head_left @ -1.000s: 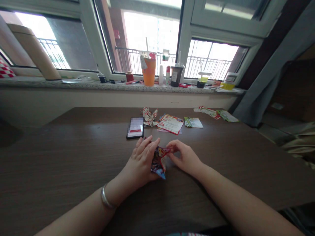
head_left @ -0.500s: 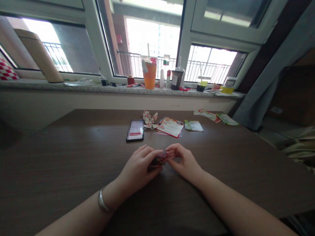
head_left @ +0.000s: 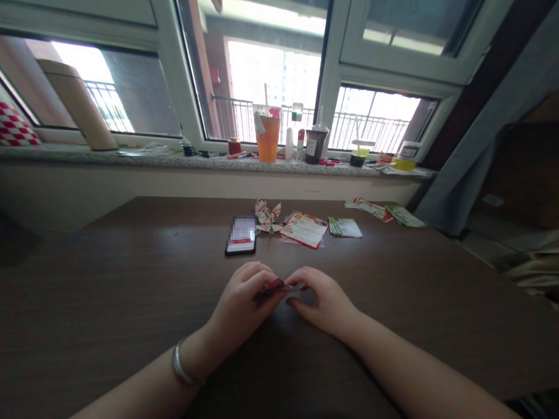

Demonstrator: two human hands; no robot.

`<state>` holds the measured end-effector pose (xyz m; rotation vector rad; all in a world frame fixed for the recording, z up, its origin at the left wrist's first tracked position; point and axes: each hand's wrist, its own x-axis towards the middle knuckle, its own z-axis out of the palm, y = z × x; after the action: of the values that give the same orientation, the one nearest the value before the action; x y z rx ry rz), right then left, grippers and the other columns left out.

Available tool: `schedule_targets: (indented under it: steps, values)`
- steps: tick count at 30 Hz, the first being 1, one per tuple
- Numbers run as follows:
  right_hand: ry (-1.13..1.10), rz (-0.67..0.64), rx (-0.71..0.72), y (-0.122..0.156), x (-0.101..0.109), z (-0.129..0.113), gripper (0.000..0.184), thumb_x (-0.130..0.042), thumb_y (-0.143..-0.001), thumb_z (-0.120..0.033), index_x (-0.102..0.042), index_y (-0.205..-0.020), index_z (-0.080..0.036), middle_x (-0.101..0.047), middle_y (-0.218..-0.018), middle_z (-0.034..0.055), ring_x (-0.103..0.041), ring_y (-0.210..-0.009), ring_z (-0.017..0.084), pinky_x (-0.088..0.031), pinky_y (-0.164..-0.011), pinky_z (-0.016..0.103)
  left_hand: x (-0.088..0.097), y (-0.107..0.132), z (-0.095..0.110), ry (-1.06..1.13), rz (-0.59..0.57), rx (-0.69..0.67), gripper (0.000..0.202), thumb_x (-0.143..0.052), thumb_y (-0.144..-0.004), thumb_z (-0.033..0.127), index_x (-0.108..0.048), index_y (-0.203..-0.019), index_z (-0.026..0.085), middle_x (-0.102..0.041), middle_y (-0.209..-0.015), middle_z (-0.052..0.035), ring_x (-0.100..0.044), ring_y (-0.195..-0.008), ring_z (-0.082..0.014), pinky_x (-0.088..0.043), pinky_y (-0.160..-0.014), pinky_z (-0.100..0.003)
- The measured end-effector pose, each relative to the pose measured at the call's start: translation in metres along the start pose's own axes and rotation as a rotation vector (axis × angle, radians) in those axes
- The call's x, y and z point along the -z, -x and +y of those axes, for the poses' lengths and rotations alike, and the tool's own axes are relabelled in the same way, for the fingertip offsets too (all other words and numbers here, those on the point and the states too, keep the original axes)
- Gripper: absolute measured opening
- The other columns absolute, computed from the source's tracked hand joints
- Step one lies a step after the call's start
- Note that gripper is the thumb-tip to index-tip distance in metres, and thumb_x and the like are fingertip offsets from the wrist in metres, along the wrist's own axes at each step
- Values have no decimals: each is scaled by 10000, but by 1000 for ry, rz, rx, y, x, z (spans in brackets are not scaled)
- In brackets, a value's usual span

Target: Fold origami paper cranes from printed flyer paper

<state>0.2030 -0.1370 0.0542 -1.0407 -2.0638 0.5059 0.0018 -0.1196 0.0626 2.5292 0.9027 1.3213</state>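
Note:
Both my hands meet at the middle of the dark wooden table [head_left: 109, 291]. My left hand [head_left: 242, 299], with a silver bracelet at the wrist, is closed on a small folded piece of coloured paper [head_left: 271, 286]. My right hand [head_left: 321, 299] pinches the same paper from the right side. Only a red and dark sliver of the paper shows between the fingers. The paper is pressed low against the tabletop.
A phone [head_left: 241, 235] lies beyond my hands. Beside it sit a folded paper crane [head_left: 267, 214], a red-and-white leaflet [head_left: 304, 228] and more leaflets [head_left: 345, 227] to the right. An orange cup [head_left: 268, 135], a dark cup [head_left: 315, 142] and small bottles stand on the windowsill.
The paper stood up between my hands a second ago; now it is folded down flat and nearly hidden under my fingers. Both hands have closed in together.

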Motion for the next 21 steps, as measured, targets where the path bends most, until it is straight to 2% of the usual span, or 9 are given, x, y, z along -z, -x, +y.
schedule_targets:
  steps: [4,7,10,13,15,21]
  values:
    - [49,73,67,-3,-1,1,113,-639,-827,-172,-647,-915,-242,-682,-896,3,-622,-865,156,-497,-770,292,-1,0,0,5,11,-55,63,-659,-839,212,-602,-815,204,-624,-788,11,-598,-748,-143,-411,-973,-418]
    - [65,152,119,-3,-1,3,79,-647,-841,-194,-664,-906,-236,-689,-913,21,-626,-873,159,-500,-789,299,-2,2,-1,-18,2,-55,74,-669,-826,189,-617,-862,227,-649,-839,14,-618,-800,-153,-359,-1026,-464]
    - [90,228,181,-3,1,3,74,-649,-850,-201,-671,-912,-234,-692,-935,30,-620,-892,162,-502,-811,308,-2,3,-3,-33,3,-51,82,-656,-834,179,-620,-882,236,-662,-882,3,-620,-848,-169,-377,-1005,-463]
    - [147,270,202,-2,4,2,90,-638,-860,-198,-671,-936,-234,-694,-943,32,-613,-898,165,-502,-820,318,0,3,-3,-27,42,-57,150,-637,-846,168,-611,-978,235,-663,-938,-17,-618,-892,-179,-408,-983,-440]
    - [191,285,198,-2,6,1,98,-632,-863,-191,-670,-943,-232,-696,-945,32,-610,-902,168,-501,-822,323,1,3,-1,-9,78,-64,188,-625,-856,166,-597,-1033,223,-660,-949,-27,-615,-907,-179,-428,-969,-419]
    - [213,282,210,-2,7,0,100,-632,-859,-176,-672,-935,-228,-705,-958,31,-615,-913,172,-506,-827,328,4,3,2,-20,93,-103,169,-604,-874,147,-648,-1011,236,-666,-929,-20,-613,-880,-162,-488,-843,-323]
